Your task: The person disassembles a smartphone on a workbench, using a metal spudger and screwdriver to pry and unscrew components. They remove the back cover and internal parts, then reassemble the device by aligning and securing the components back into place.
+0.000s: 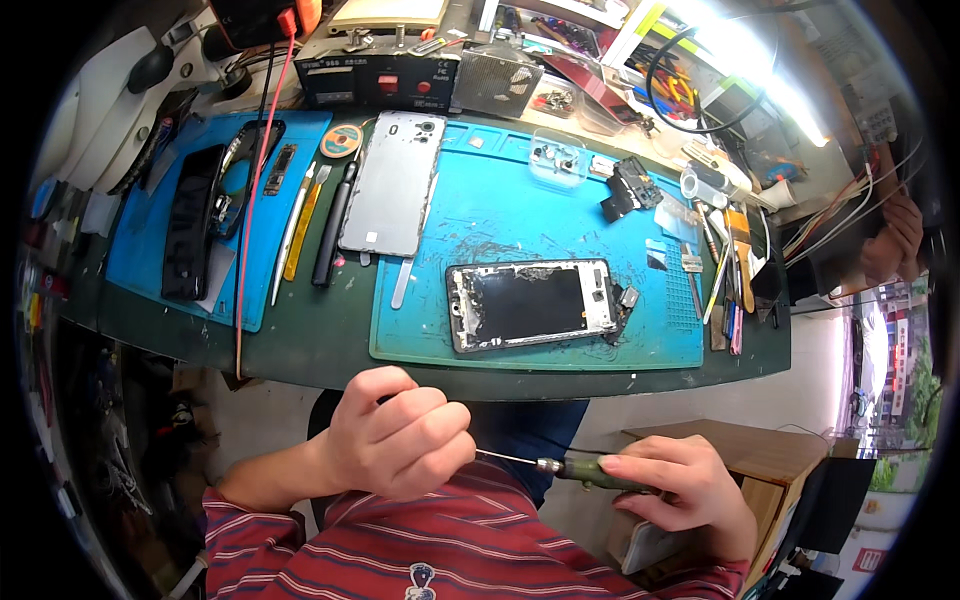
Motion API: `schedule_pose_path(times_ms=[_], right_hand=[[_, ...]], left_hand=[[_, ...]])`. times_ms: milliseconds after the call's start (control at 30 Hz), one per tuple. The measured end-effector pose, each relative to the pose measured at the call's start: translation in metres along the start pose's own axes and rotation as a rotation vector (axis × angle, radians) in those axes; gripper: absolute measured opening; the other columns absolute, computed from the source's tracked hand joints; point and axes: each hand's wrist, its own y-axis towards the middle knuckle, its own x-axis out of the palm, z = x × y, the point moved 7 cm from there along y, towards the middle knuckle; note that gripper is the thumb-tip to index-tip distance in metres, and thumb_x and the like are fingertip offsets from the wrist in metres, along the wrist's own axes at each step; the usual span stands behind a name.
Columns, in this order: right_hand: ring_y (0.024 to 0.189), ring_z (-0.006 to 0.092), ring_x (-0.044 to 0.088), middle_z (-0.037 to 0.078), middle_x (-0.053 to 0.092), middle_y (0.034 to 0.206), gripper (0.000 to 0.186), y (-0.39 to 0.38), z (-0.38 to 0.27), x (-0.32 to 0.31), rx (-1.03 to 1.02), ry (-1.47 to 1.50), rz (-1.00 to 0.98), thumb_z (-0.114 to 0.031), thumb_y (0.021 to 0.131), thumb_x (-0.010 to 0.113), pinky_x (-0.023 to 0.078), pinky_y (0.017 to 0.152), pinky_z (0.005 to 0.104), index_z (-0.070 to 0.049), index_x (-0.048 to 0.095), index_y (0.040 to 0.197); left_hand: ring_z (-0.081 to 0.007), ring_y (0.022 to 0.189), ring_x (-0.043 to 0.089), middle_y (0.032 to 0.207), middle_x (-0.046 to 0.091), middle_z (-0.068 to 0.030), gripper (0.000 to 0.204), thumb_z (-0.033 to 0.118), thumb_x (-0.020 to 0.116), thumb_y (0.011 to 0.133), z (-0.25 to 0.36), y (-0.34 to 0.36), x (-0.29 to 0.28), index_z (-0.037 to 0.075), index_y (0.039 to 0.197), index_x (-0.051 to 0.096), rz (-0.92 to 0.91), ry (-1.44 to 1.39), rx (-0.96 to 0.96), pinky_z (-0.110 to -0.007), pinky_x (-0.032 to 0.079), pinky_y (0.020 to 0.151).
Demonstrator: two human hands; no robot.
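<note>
In front of my body, off the bench edge, my right hand (682, 482) is wrapped around a dark green tool (590, 470) with a metal chuck and a long thin shaft. The shaft points left and its end disappears at my left hand (405, 435), which is curled closed. What those fingers hold is hidden. Beyond both hands, an opened phone frame (532, 305) lies on the blue mat (420, 330), its dark inner panel facing up and small dark parts at its right end. Neither hand touches the phone.
A silver phone back panel (395, 185) lies at the mat's left. A dark phone (193, 220) rests on another blue mat farther left. Brushes and tweezers (738, 255) lie at the right. A red cable (262, 170) crosses the bench; a wooden cabinet (740, 450) stands at lower right.
</note>
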Motion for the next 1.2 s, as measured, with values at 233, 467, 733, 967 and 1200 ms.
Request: schedule_pose_path(times_ms=[233, 467, 733, 967, 1200], right_hand=[[0.077, 0.0296, 0.074, 0.016, 0.077, 0.098, 0.054, -0.035, 0.034, -0.046, 0.099, -0.101, 0.333, -0.003, 0.076, 0.081, 0.057, 0.068, 0.0358, -0.003, 0.073, 0.129], [0.077, 0.0281, 0.071, 0.011, 0.074, 0.104, 0.058, 0.012, 0.041, -0.051, 0.067, -0.574, 0.347, 0.000, 0.078, 0.083, 0.057, 0.066, 0.0366, -0.011, 0.073, 0.134], [0.072, 0.0203, 0.065, 0.004, 0.067, 0.097, 0.054, 0.037, 0.047, -0.047, -0.022, -0.712, 0.351, 0.000, 0.079, 0.081, 0.052, 0.060, 0.0337, -0.016, 0.078, 0.130], [0.071, 0.0192, 0.064, 0.003, 0.067, 0.096, 0.051, 0.049, 0.058, -0.045, -0.011, -0.680, 0.307, -0.002, 0.082, 0.080, 0.050, 0.058, 0.0326, -0.016, 0.077, 0.131], [0.069, 0.0185, 0.062, 0.003, 0.067, 0.097, 0.053, 0.049, 0.059, -0.037, 0.024, -0.660, 0.287, -0.002, 0.082, 0.081, 0.050, 0.057, 0.0324, -0.016, 0.077, 0.133]], left_hand=[[-0.0233, 0.065, 0.060, 0.076, 0.058, -0.0023, 0.018, 0.003, 0.073, 0.080, -0.017, -0.018, -0.006, 0.014, 0.080, 0.059, 0.000, -0.251, -0.187, -0.041, 0.047, 0.056], [-0.0156, 0.071, 0.062, 0.085, 0.069, 0.0008, 0.037, 0.046, 0.077, 0.093, 0.047, 0.023, 0.062, 0.012, 0.080, 0.067, -0.246, -0.489, 0.105, -0.029, 0.049, 0.060], [-0.0290, 0.114, 0.066, 0.135, 0.068, -0.0140, 0.073, 0.034, 0.083, 0.087, -0.048, 0.034, 0.023, 0.000, 0.146, 0.058, -0.098, -0.090, -0.269, -0.044, 0.051, 0.099], [-0.0299, 0.130, 0.057, 0.145, 0.062, -0.0135, 0.107, 0.053, 0.088, 0.073, -0.063, 0.025, 0.032, 0.002, 0.158, 0.046, -0.202, 0.055, -0.444, -0.048, 0.030, 0.111], [-0.0272, 0.131, 0.056, 0.143, 0.067, -0.0107, 0.112, 0.055, 0.087, 0.076, -0.067, 0.023, 0.036, -0.001, 0.160, 0.039, -0.260, 0.053, -0.466, -0.049, 0.029, 0.111]])
